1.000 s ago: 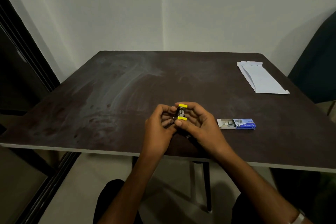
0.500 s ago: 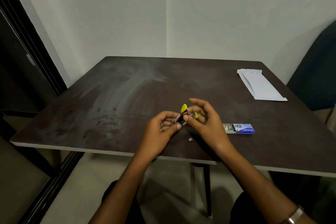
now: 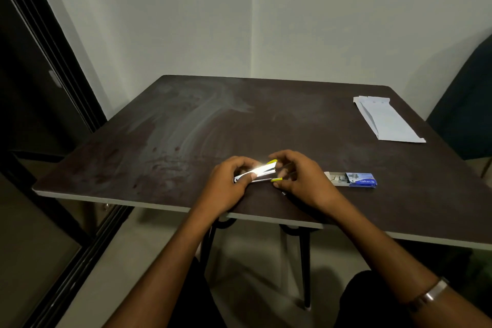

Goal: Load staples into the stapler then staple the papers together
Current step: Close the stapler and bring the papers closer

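Swung sideways since the earlier frame, the stapler now lies opened out lengthwise between both hands.
Head view: left hand grips its metal end; right hand curls loosely at its yellow tips, contact unclear. Staple box sits open just right of the stapler on the table; papers lie well beyond, far right.

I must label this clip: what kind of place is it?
Probably a plain room at home or in an office: a dark table in a bare white corner, a dark sliding door at left.
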A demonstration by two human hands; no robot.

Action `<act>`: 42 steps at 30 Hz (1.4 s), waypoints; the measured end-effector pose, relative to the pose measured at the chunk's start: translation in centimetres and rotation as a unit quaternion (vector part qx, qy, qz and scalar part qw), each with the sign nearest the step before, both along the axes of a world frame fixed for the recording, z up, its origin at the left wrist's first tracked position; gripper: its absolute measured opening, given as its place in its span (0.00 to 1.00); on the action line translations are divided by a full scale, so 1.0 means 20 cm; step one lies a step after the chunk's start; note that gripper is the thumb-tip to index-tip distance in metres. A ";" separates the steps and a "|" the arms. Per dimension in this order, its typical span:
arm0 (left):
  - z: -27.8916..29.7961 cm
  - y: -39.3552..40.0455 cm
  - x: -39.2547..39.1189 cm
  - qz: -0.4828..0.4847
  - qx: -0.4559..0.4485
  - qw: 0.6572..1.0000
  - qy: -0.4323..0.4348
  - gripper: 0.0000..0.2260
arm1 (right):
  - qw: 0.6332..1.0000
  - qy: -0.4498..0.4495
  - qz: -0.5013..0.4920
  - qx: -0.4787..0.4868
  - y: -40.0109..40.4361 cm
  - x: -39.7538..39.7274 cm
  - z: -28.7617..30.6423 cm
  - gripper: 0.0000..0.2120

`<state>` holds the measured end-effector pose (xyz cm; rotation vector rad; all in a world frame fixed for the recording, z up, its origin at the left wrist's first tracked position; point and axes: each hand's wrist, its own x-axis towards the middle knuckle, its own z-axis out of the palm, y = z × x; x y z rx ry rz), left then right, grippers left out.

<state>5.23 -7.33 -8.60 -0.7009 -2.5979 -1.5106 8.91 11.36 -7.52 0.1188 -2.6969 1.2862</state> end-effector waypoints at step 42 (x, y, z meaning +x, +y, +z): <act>0.17 1.43 -0.21 -0.113 -0.260 0.952 0.118 0.17 | 0.916 -0.075 -0.266 0.289 1.06 -0.05 0.14 0.20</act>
